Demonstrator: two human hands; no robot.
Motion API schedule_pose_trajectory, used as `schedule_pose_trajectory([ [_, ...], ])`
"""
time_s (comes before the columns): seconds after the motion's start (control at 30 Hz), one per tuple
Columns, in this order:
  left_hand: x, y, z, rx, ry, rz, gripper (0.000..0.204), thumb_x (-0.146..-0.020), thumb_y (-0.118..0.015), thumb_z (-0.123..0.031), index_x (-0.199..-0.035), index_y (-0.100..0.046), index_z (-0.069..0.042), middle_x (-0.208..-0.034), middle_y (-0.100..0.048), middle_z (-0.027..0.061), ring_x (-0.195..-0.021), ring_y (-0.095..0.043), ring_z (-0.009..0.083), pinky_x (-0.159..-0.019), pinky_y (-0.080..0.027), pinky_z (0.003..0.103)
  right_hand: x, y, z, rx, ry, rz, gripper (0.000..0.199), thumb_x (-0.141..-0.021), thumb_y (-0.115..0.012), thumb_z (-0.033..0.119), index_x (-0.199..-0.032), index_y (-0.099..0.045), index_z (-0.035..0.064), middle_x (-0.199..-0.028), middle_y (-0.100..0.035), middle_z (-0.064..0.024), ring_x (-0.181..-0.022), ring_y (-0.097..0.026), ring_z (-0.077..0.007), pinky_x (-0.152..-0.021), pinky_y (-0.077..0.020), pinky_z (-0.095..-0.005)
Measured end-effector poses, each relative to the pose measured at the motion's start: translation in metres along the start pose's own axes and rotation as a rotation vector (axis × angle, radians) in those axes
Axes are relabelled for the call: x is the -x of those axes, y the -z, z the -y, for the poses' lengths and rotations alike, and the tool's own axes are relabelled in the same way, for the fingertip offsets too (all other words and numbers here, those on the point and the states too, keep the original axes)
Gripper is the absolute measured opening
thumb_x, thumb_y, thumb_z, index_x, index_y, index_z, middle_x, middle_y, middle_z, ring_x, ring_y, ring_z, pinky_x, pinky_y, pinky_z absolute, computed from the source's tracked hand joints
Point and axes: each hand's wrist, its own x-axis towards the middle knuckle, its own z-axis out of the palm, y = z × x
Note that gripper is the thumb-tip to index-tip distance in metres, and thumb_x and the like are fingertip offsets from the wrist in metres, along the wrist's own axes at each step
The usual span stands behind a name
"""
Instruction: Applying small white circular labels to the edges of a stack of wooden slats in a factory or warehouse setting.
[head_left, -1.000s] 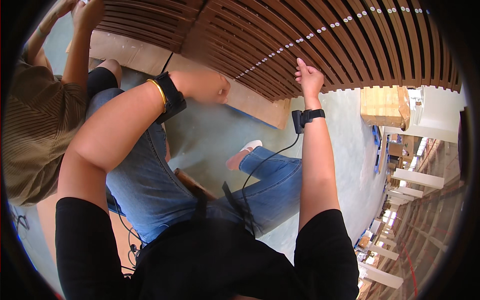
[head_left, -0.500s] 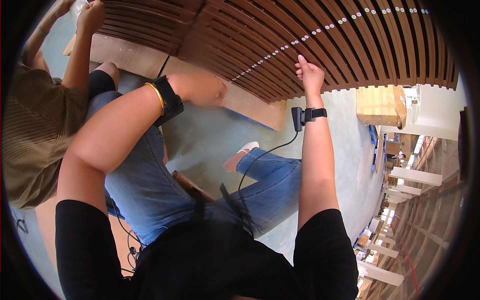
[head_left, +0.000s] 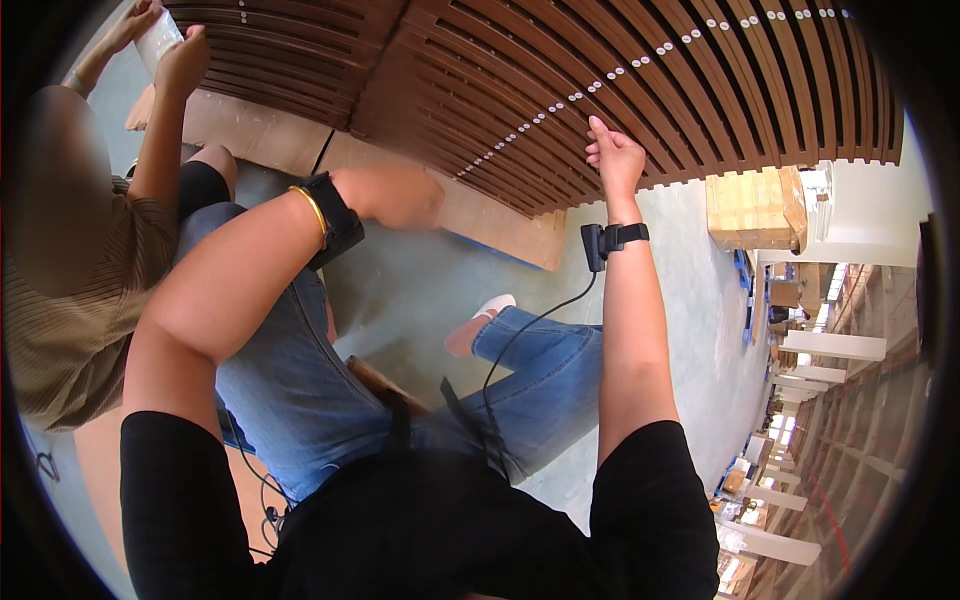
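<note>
A large brown slatted panel (head_left: 520,85) stretches across the top of the view, with a diagonal line of small white round dots (head_left: 610,77) running over its slats. Close to its near edge, my right hand (head_left: 615,160) is closed, thumb pressed on the curled fingers; whatever they may hold is too small to see. My left hand (head_left: 398,197) is beside the cardboard strip below the panel. Motion smears its fingers, so their position and anything in them are hidden.
At the left sits another person (head_left: 90,240), holding a clear plastic packet (head_left: 160,40) over the panel's left part. Flat cardboard (head_left: 500,220) lies along the panel's near side. A wrapped stack of boxes (head_left: 757,212) stands at right. A black cable (head_left: 535,318) hangs from my right wrist.
My right hand has shifted slightly down and left, still closed. The left hand has moved a little left and stays blurred. The other person's packet has come further into view.
</note>
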Motion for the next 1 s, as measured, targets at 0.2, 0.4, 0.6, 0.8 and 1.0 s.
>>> schedule_pose_trajectory([
  [0.2, -0.002, 0.009, -0.004, -0.055, -0.057, 0.007, 0.027, -0.085, -0.057, -0.033, -0.096, -0.062, -0.010, -0.086, -0.066, 0.0097, -0.084, -0.062, 0.0296, -0.074, -0.048, 0.039, -0.009, 0.014, 0.006, -0.184, -0.117, 0.033, 0.042, -0.078, -0.071, 0.041, -0.070, -0.067, 0.0000, -0.057, -0.061, -0.0051, -0.044, -0.053, -0.0086, -0.042, -0.0431, -0.0205],
  [0.4, -0.006, -0.007, 0.010, 0.017, 0.002, 0.013, 0.031, -0.086, -0.056, -0.035, -0.098, -0.062, -0.007, -0.091, -0.066, 0.0123, -0.087, -0.062, 0.0307, -0.078, -0.048, 0.038, -0.007, 0.010, 0.014, -0.231, -0.009, 0.049, 0.035, -0.078, -0.072, 0.033, -0.074, -0.067, -0.0014, -0.060, -0.063, -0.0057, -0.046, -0.055, -0.0091, -0.044, -0.0458, -0.0216],
  [0.6, -0.003, 0.000, -0.002, 0.025, 0.010, 0.061, 0.032, -0.087, -0.056, -0.035, -0.100, -0.062, -0.007, -0.092, -0.066, 0.0127, -0.089, -0.062, 0.0305, -0.080, -0.048, 0.037, -0.009, 0.017, 0.017, -0.154, -0.021, 0.024, 0.039, -0.079, -0.071, 0.037, -0.070, -0.067, -0.0004, -0.058, -0.062, -0.0056, -0.046, -0.056, -0.0089, -0.044, -0.0462, -0.0203],
  [0.8, -0.004, 0.001, -0.001, 0.056, 0.033, 0.079, 0.032, -0.087, -0.055, -0.036, -0.102, -0.062, -0.008, -0.092, -0.066, 0.0127, -0.088, -0.062, 0.0293, -0.079, -0.048, 0.036, -0.009, 0.027, 0.021, -0.162, 0.045, 0.016, 0.041, -0.077, -0.072, 0.038, -0.066, -0.067, -0.0008, -0.055, -0.062, -0.0066, -0.045, -0.057, -0.0094, -0.047, -0.0469, -0.0221],
  [1.0, -0.008, 0.005, -0.012, 0.008, 0.014, 0.085, 0.033, -0.088, -0.053, -0.037, -0.105, -0.060, -0.009, -0.093, -0.066, 0.0106, -0.087, -0.062, 0.0290, -0.078, -0.048, 0.036, -0.019, 0.036, 0.026, -0.104, -0.074, 0.107, 0.046, -0.077, -0.069, 0.045, -0.066, -0.067, 0.0003, -0.057, -0.064, -0.0064, -0.045, -0.057, -0.0110, -0.046, -0.0456, -0.0228],
])
